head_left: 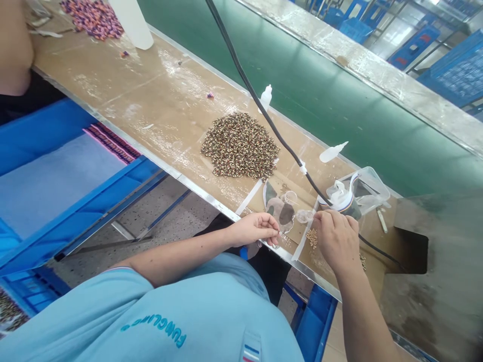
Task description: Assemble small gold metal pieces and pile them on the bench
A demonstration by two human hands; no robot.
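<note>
My left hand (260,229) is closed in a pinch at the table's front edge. A tiny part seems to be at its fingertips, too small to name. My right hand (337,239) is curled with thumb and forefinger together beside a small clear round dish (304,216). Whatever those fingers hold is hidden. Just below them lies a small heap of beige beads (312,238). Between the hands is a stained pinkish-grey patch (277,210) with another clear round dish (290,197) on it. Beyond my left hand rises a large pile of small brown and gold pieces (241,146).
White squeeze bottles (265,98) stand or lie along the far edge. A black cable (260,105) hangs across the view. A clear plastic box (368,188) is behind my right hand. Pink and purple pieces (92,17) and another person's arm (15,50) are far left, above blue crates (75,211).
</note>
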